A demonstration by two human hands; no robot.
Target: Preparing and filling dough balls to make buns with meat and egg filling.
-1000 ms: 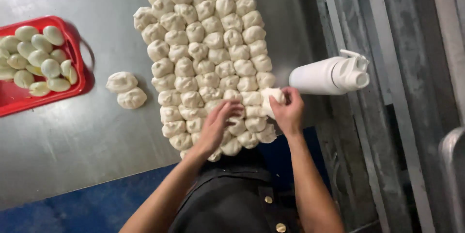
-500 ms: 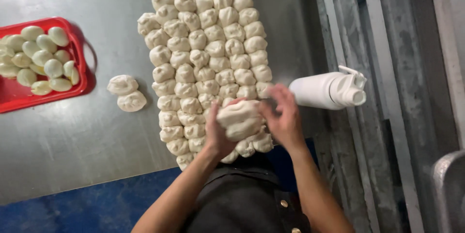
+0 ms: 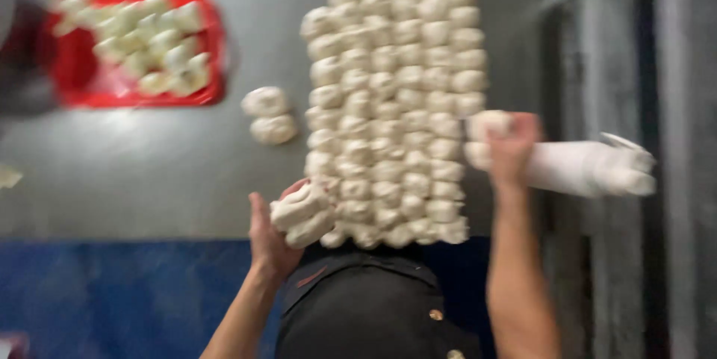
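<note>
A long block of many pale dough pieces (image 3: 399, 90) lies in rows down the grey metal table (image 3: 149, 172). My left hand (image 3: 272, 243) is at the block's near left corner, holding a lump of a few stuck-together dough pieces (image 3: 302, 213). My right hand (image 3: 511, 146) is at the block's right edge, fingers closed on one dough piece (image 3: 487, 124), in front of a white bottle (image 3: 590, 166) lying on its side. The frame is motion-blurred.
A red tray (image 3: 75, 75) filled with several dough pieces sits at the far left. Two loose dough balls (image 3: 269, 114) rest between tray and block. A blue table edge (image 3: 112, 292) runs along the near side. Metal bars (image 3: 672, 68) stand to the right.
My hands were together at the block's near end, gathering a lump. Now they have parted: the left carries the lump to the left corner, the right has moved right with one piece.
</note>
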